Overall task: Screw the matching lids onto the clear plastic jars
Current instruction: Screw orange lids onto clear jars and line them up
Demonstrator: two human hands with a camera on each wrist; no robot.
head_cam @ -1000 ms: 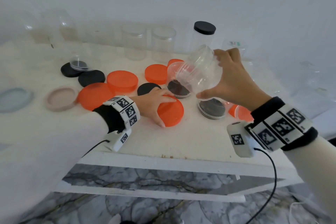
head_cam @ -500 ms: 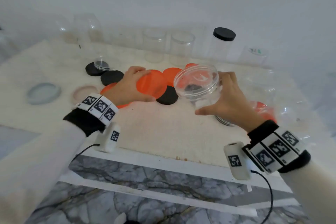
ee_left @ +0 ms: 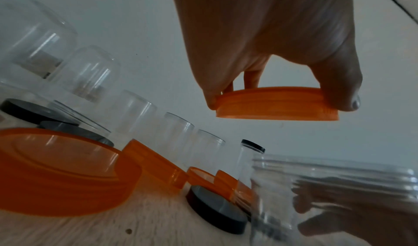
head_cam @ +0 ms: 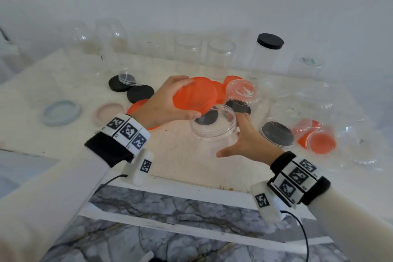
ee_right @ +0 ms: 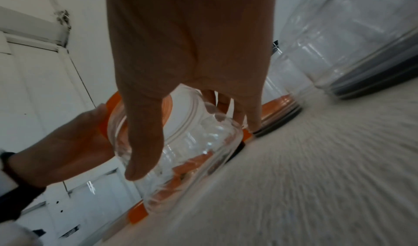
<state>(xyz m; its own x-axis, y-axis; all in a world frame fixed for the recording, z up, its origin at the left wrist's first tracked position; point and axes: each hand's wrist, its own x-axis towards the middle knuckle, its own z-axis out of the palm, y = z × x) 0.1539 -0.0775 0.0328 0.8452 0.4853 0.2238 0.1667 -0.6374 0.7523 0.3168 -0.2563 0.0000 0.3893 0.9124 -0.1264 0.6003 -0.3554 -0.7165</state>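
both hands grip: left hand [head_cam: 163, 102] pinches a round orange plastic lid [head_cam: 194, 97] at eleven o'clock above the open clear plastic jar [head_cam: 213, 132], which right hand [head_cam: 249, 138] clasps on the white counter [head_cam: 180, 155].

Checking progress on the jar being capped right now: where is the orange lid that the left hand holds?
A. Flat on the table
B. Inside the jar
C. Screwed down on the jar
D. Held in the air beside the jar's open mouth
D: the left hand grips the orange lid clear of the table, and the clear jar held by the right hand is uncapped.
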